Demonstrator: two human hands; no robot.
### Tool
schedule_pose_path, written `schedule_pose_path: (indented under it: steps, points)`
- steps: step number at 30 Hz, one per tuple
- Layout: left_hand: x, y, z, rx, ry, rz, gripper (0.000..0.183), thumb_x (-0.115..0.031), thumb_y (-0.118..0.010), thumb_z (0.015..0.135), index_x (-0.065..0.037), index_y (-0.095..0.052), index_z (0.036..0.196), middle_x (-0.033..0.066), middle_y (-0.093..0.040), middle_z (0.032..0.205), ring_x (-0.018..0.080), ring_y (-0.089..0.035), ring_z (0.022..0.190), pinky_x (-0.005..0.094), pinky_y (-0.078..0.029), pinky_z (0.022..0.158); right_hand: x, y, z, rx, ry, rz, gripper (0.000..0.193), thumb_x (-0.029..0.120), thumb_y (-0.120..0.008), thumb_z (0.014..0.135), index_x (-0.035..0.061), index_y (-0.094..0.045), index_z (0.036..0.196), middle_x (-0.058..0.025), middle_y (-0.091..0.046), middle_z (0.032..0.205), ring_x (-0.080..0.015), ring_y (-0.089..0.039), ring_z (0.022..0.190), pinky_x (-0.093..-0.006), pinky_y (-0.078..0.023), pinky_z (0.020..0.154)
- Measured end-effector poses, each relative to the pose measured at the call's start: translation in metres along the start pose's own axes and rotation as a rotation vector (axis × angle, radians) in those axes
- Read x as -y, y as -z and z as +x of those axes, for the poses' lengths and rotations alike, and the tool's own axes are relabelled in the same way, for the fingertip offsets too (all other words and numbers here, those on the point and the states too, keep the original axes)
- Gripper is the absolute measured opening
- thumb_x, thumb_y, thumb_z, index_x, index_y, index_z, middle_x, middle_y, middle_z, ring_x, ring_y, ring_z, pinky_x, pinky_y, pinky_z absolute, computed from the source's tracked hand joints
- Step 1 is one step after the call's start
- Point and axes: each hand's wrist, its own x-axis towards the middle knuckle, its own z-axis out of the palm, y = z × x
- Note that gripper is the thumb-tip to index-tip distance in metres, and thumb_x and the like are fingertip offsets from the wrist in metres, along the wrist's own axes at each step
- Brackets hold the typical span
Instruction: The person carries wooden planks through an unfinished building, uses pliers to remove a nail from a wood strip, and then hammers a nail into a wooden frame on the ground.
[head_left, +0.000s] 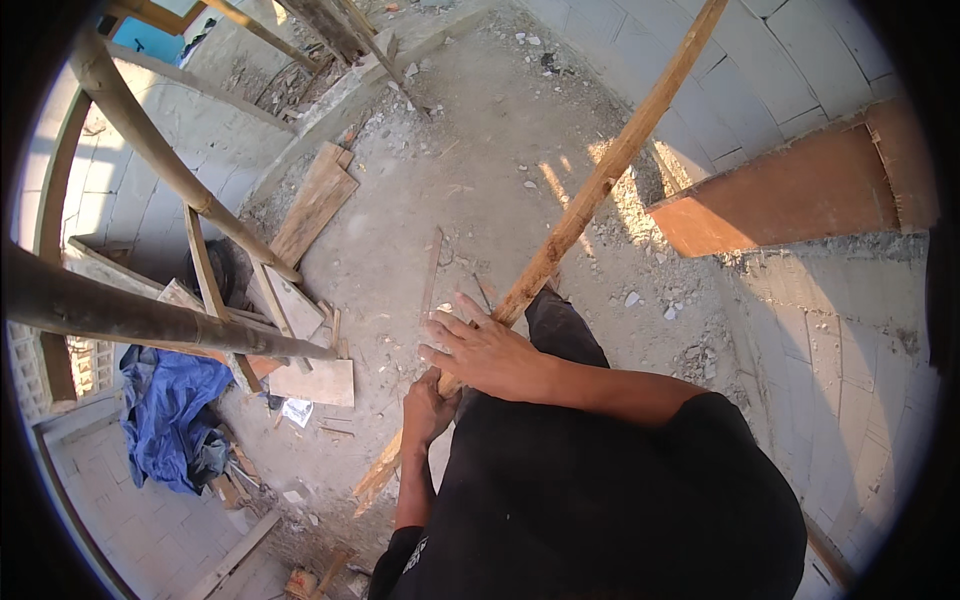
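We are holding a long, rough wooden pole (566, 235), which is slanting from the top right of the frame through the centre to the lower left of centre. Our left hand (430, 408) is gripping its lower part, fingers wrapped round; our right hand (488, 355) is lying over it just above, fingers spread. Beneath, the dusty floor (450, 180) is showing scattered rubble (671, 312). At the frame's left, round poles (170, 325) are slanting above pale boards (312, 383) and a crumpled blue tarp (170, 415). At the right, a reddish-brown panel (790, 195) is standing out against pale block walls (740, 95).
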Motion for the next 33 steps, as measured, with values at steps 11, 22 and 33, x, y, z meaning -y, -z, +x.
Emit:
schedule_pose_path:
  steps: [11, 22, 33]
  points:
    - [-0.09, 0.015, 0.187, -0.26, 0.216, -0.204, 0.013, -0.007, -0.061, 0.082, 0.003, -0.056, 0.088, 0.0202, -0.058, 0.065, 0.029, -0.06, 0.058, 0.0417, -0.047, 0.056, -0.269, 0.072, -0.076, -0.051, -0.751, 0.339, 0.046, 0.019, -0.071, 0.083, 0.007, -0.057, 0.125, -0.0109, -0.055, 0.126, -0.0312, -0.055, 0.115, -0.0405, -0.046, 0.098]
    - [-0.097, 0.077, 0.435, 0.101, 0.465, -0.651, 0.015, -0.013, -0.069, 0.083, -0.002, -0.06, 0.079, 0.0035, -0.057, 0.064, 0.013, -0.054, 0.054, 0.0298, -0.047, 0.052, -0.455, -0.037, -0.088, 0.128, -1.293, 0.71, 0.043, 0.023, -0.073, 0.083, 0.0035, -0.062, 0.119, -0.0167, -0.066, 0.11, -0.0284, -0.066, 0.093, -0.0387, -0.053, 0.084]
    - [-0.16, 0.163, 0.639, 0.064, 0.594, -0.622, 0.025, -0.024, -0.071, 0.087, -0.004, -0.056, 0.079, 0.0008, -0.053, 0.059, 0.0112, -0.05, 0.048, 0.0286, -0.044, 0.045, -0.563, -0.033, -0.146, -0.133, -2.087, 1.013, 0.027, 0.018, -0.068, 0.084, -0.0014, -0.068, 0.104, -0.0105, -0.068, 0.083, -0.0212, -0.069, 0.065, -0.0327, -0.053, 0.052]
